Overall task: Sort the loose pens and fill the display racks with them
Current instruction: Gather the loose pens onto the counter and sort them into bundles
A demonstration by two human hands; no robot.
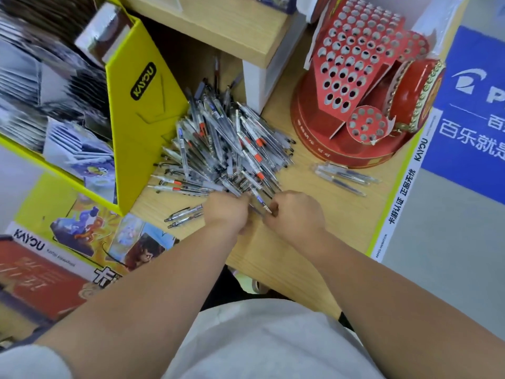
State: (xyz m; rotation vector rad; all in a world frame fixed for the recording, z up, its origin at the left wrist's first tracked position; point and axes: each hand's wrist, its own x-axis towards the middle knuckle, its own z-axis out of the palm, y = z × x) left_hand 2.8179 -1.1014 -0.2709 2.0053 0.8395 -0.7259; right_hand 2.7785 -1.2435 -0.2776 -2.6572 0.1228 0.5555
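Note:
A big heap of loose clear pens, some with orange bands, lies on the wooden table. My left hand and my right hand meet at the heap's near edge, both with fingers curled round pens pulled from it. The red drum-shaped display rack with many round holes stands at the back right; its holes look empty. A small group of pens lies apart in front of the rack. Two more pens lie to the left of my left hand.
A yellow card display box full of card packs stands at the left. A wooden shelf unit rises behind the heap. A blue sign lies at the right beyond the table's yellow-edged rim.

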